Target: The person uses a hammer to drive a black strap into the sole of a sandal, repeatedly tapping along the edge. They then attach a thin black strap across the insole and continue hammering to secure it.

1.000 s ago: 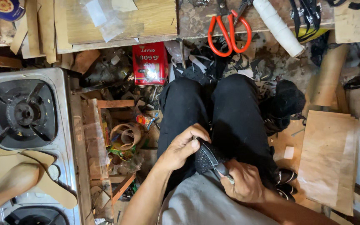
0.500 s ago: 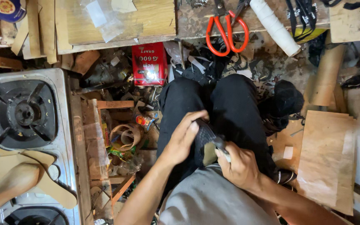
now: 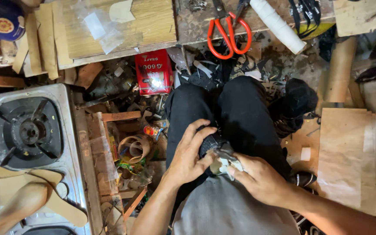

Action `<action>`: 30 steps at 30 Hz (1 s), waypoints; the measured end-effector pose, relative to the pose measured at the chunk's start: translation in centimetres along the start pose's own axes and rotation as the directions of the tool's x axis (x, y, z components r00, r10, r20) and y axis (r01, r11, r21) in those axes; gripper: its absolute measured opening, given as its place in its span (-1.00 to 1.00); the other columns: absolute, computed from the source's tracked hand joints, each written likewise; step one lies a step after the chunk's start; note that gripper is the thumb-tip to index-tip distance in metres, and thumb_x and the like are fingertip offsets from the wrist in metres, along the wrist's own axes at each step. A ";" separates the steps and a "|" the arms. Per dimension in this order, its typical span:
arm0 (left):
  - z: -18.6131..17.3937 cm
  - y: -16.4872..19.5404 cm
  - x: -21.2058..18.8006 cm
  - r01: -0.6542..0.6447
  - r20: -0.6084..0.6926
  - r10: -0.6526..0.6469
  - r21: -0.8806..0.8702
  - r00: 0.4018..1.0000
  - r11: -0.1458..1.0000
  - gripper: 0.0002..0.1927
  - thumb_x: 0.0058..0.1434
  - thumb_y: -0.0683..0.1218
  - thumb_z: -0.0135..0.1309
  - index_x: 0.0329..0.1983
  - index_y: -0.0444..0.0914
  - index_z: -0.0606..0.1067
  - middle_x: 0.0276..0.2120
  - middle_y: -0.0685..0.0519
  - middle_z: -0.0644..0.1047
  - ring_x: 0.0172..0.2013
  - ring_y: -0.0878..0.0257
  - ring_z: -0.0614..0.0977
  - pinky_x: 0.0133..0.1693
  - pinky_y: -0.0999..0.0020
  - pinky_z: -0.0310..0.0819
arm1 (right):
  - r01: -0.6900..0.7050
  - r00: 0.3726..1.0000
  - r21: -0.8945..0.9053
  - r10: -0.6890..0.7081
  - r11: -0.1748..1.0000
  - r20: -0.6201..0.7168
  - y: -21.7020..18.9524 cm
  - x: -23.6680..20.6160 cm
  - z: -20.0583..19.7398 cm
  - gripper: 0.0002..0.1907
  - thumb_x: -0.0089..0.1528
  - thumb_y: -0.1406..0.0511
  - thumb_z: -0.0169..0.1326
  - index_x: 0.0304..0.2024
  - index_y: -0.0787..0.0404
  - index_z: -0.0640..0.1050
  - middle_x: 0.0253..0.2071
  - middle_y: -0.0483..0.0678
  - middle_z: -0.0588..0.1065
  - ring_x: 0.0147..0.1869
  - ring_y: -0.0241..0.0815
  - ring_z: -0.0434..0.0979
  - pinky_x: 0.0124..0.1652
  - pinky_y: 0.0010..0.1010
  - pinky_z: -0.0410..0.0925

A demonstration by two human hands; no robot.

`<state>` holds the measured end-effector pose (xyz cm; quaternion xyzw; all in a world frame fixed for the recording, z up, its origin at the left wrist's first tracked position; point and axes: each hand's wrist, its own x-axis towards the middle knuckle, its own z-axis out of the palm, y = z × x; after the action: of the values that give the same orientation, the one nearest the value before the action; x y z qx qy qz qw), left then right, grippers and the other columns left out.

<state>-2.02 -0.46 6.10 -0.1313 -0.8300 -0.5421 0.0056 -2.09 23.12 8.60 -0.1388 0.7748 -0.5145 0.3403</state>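
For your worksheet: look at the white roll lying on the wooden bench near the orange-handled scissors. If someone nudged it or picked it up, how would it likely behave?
The white roll is a long cylinder lying on its side, so a sideways nudge would probably set it rolling. It lies close to the bench edge, so it might drop off. It keeps a straight shape, so it likely lifts fairly stiffly. Its weight cannot be judged.

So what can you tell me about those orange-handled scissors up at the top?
The scissors have bright orange loop handles, looking like plastic, and dark metal blades that run off the picture's top edge. They lie flat on the worn wooden bench, handles toward the person, blades apparently closed. A white roll lies to their right. No hand touches them.
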 end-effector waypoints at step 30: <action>-0.9 -3.2 0.8 -0.039 0.074 0.045 -0.079 0.996 0.996 -0.15 0.03 -0.24 0.22 0.44 -0.29 0.23 0.38 -0.25 0.30 0.41 -0.19 0.35 0.39 0.13 0.24 | 0.000 0.973 0.594 0.136 0.805 -0.185 2.8 3.3 8.2 -0.70 0.43 0.23 -0.08 -0.21 0.38 0.46 -0.55 -0.09 0.39 -0.67 -0.35 0.34 -0.67 -0.46 0.24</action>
<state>-3.63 -2.36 3.72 -0.1694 -0.8049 -0.5683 -0.0193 1.40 16.76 2.86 0.0592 0.6137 -0.7288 0.2977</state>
